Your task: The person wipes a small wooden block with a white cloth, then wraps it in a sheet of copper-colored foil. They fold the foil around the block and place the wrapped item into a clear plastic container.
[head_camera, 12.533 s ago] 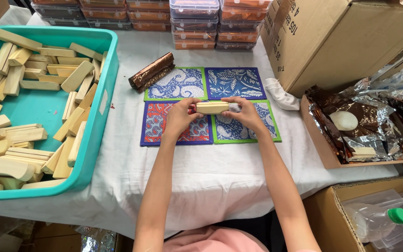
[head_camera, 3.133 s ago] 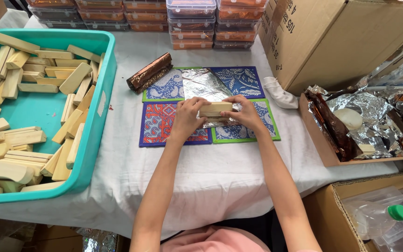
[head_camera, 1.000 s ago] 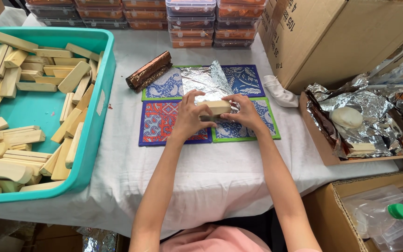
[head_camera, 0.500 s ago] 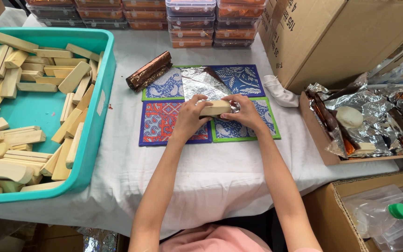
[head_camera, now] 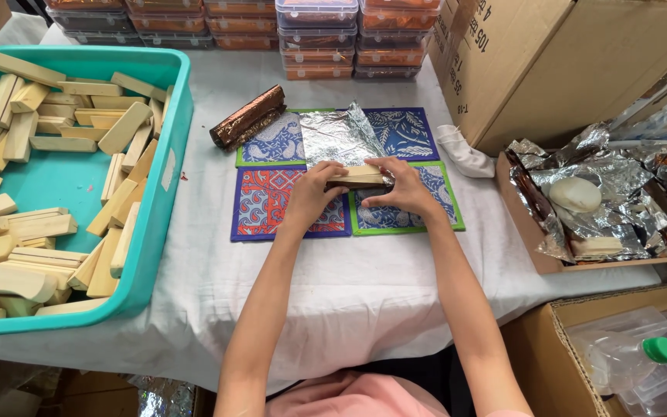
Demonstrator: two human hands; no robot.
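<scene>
Wooden block point(head_camera: 357, 175) on silver foil sheet point(head_camera: 336, 137); left hand point(head_camera: 308, 197), right hand point(head_camera: 404, 188) grip block ends.

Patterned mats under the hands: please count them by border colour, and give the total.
Green-bordered mats: 2, the far left one and the near right one.
Blue-bordered mats: 2, the far right one and the near left one.
Total: 4.
Foil sheet partly covers the far pair; left hand and right hand hold a wooden block.
</scene>
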